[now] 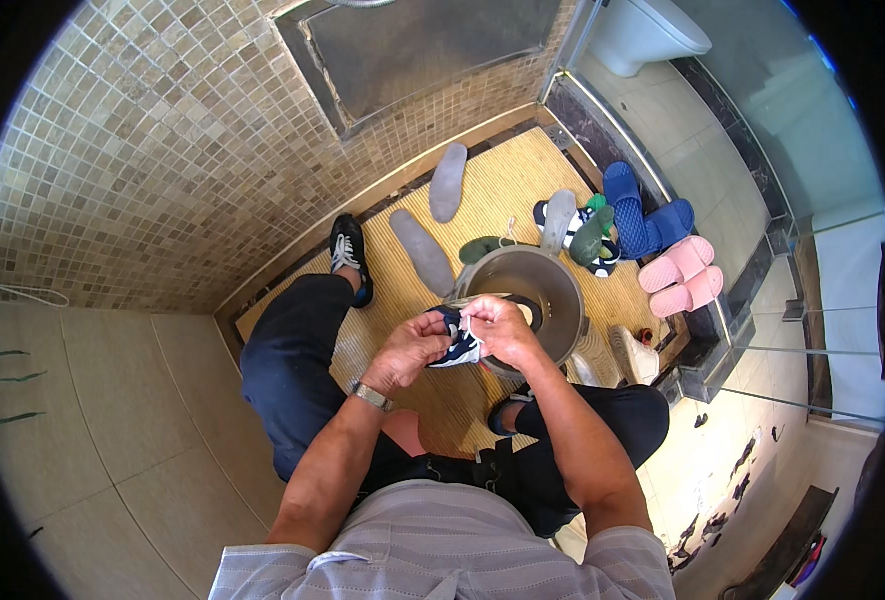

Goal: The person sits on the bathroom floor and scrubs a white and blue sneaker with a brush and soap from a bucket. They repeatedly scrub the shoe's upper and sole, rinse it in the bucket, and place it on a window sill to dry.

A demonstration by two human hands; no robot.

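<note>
My left hand [405, 351] grips the near side of a dark blue and white shoe [457, 355]. At the shoe's other side, the fingers of my right hand [501, 330] pinch a white lace or edge of it. The shoe is held over the near rim of a round grey metal pot [562, 279] with some liquid inside. Grey insoles [421, 251] lie on the ribbed floor beyond my left hand. Past the pot stands another dark and white shoe [544, 216], with a grey insole [559, 219] and a green brush-like thing [592, 238] against it.
Blue slides [637, 225] and pink slides [679, 274] lie at the right by the raised shower edge. A pale shoe [634, 356] is right of the pot. My feet in dark shoes [351, 259] flank the pot. A mosaic wall [150, 172] rises at the left.
</note>
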